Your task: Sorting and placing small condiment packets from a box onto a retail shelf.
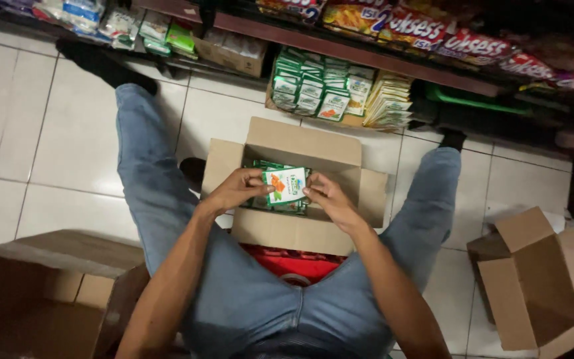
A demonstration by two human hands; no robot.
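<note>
Your left hand [234,189] and right hand [327,197] pinch a green-white packet [286,185] between closed fingers, over the open box [293,147] on the white tiled floor [68,146], before a stocked shelf [340,46].

Green-white sachet [286,185] above open brown carton [300,147]; green sachets [313,90] shelved.

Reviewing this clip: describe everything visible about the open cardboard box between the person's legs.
The cardboard box is plain brown, with all four flaps folded outward. It sits upright on the white tiled floor between the person's spread legs, in front of a low shelf. Inside lie green sachets, packed flat. Over its opening, the left hand and right hand hold a green and white packet.
</note>
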